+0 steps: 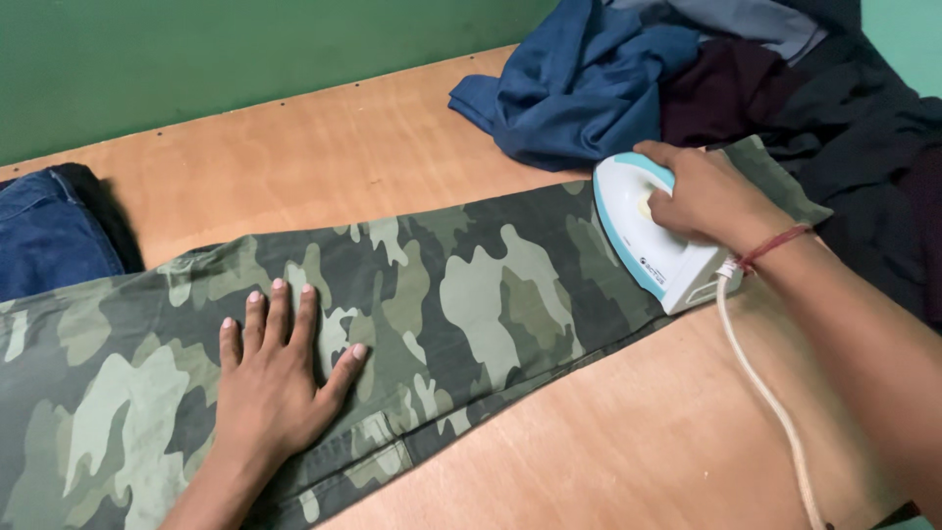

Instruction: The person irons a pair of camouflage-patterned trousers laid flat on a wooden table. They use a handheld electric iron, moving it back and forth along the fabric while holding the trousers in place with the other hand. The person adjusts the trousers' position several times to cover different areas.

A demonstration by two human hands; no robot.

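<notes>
The camouflage trousers (432,294) lie flat on the wooden table (628,442). One leg runs in a long line from the lower left up to the upper right, and its end is up by the iron. The white and blue iron (643,231) sits on that far end of the leg, with its pointed nose turned up and to the left. The right hand (708,196) is wrapped tight around the iron's handle. The left hand (280,378) is spread wide and flat on the cloth, in the middle of the leg. The cloth looks smooth there. I think most of this leg is already pressed. A white cord (765,393) hangs from the iron. A pile of dark clothes (687,79) waits behind, and blue jeans (44,231) lie at the left.
</notes>
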